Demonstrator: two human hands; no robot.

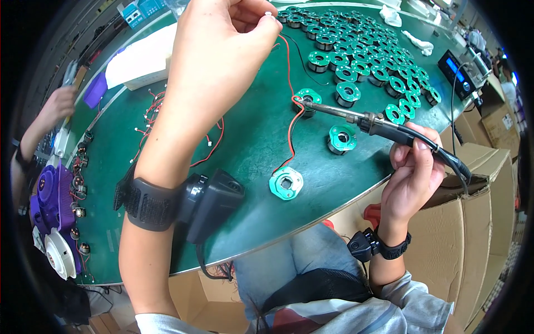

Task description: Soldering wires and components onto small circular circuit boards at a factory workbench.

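My left hand (225, 47) is raised at the far middle of the table, thumb and finger pinched on a small white wire connector (268, 14). A red wire (288, 61) runs down from it toward the tip of a soldering iron (384, 127). My right hand (414, 167) grips the iron's black handle and cable. Its tip lies at the wire by a round green circuit board (307, 96); whether it touches the board, I cannot tell. From there a twisted red and black wire (291, 133) leads to a nearer green board (286, 183). Another green board (341, 138) stands between them and my right hand.
Several ring-shaped green boards (361, 55) crowd the far right. Beyond stands a black soldering station (457, 72). Loose red wires (153, 114) and a white box (147, 58) lie left, near small motors (79, 186) and purple housings (55, 192). Another person's hand (58, 103) is at far left; cardboard boxes (445, 239) stand right.
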